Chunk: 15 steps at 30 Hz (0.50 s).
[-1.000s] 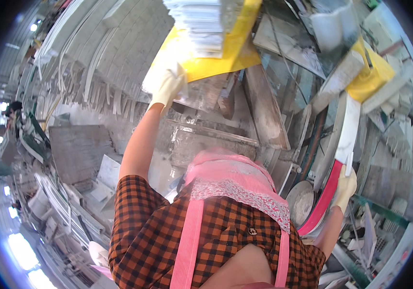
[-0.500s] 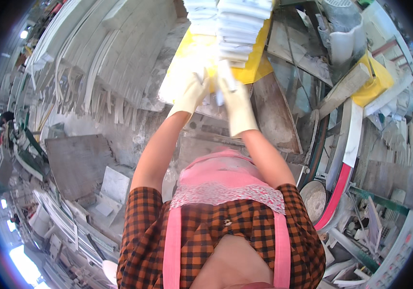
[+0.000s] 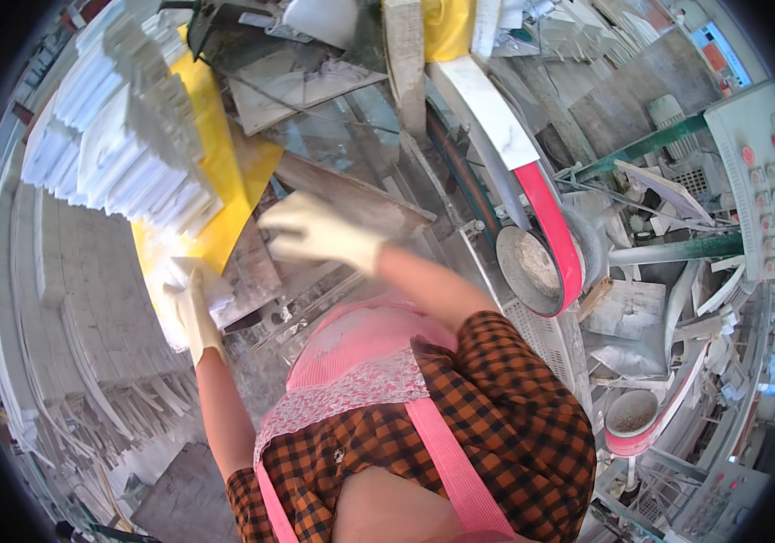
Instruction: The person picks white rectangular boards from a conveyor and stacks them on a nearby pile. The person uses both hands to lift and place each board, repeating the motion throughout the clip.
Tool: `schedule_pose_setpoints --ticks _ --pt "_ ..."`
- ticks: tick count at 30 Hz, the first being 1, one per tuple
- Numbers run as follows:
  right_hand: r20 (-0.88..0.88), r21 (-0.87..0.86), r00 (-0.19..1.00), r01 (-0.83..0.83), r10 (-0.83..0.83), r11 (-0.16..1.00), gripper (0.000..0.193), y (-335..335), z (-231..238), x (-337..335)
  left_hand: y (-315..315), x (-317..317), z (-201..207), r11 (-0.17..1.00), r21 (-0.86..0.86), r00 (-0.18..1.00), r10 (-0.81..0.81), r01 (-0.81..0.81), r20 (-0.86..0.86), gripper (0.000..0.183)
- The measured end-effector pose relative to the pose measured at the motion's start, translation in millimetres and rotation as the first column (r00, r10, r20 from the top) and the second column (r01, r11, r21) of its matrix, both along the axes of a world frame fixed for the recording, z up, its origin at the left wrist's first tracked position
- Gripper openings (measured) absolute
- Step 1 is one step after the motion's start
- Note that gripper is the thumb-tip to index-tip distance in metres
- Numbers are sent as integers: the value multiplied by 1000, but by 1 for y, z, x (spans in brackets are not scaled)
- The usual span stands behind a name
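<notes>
My left hand, in a cream rubber glove, grips a small white block at the near edge of a yellow sheet. Bright glare washes out part of the block and the sheet around it. To the right of it, my right hand, gloved alike and blurred by motion, hovers with its fingers apart and nothing in them. Tall stacks of thin white slabs stand on the sheet beyond my left hand.
Long grey-white boards are piled at the left. On the right, a red-and-white belt curves around a wheel. A panel with coloured buttons stands at the far right. A brown board lies beyond my right hand.
My view has turned right, so the stacks now sit at the left. My hands have moved apart; the right one has swung away from the stacks, fingers spread.
</notes>
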State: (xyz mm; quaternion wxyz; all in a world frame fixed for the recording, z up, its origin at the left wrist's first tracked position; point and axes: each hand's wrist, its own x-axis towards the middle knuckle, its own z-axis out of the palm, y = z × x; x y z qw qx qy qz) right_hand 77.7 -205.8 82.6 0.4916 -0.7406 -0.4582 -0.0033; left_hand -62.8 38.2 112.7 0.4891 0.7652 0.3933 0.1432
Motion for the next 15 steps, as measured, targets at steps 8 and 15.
schedule_pose_setpoints --ticks 8,15 --pt "567 -398 597 802 -568 446 48 -365 -11 76 10 3 -15 980 191 996 40 -55 84 55" --pt "580 -618 647 745 -495 250 96 -391 -35 76 -8 8 0 994 39 994 100 -102 39 67"
